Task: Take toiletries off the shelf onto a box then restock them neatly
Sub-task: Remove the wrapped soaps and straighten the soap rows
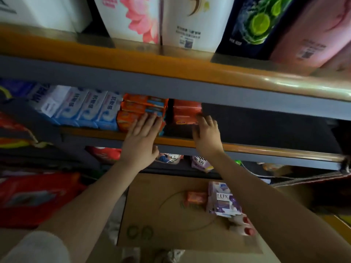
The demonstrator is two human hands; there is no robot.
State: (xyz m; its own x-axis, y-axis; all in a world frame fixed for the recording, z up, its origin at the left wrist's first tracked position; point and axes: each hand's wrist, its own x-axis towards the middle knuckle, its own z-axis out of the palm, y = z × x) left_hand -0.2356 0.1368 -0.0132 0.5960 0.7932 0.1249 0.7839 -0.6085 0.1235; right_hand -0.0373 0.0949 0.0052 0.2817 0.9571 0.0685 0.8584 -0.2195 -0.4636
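- A single head-worn view looks forward and down, close against a grey metal shelf with an orange edge strip (171,142).
- The wide lens bends the shelf boards into slanting lines; the upper board runs across the top, seen slightly from below.
- Both bare forearms reach in from the bottom corners toward mid-frame.
- Low in the frame, a flat brown cardboard box (161,215) lies just beneath the camera.

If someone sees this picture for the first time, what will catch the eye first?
Two bare arms reach to the middle shelf: the left hand lies flat against the orange soap packs, and the right hand touches a red stack. Below, a cardboard box carries purple soap packs.
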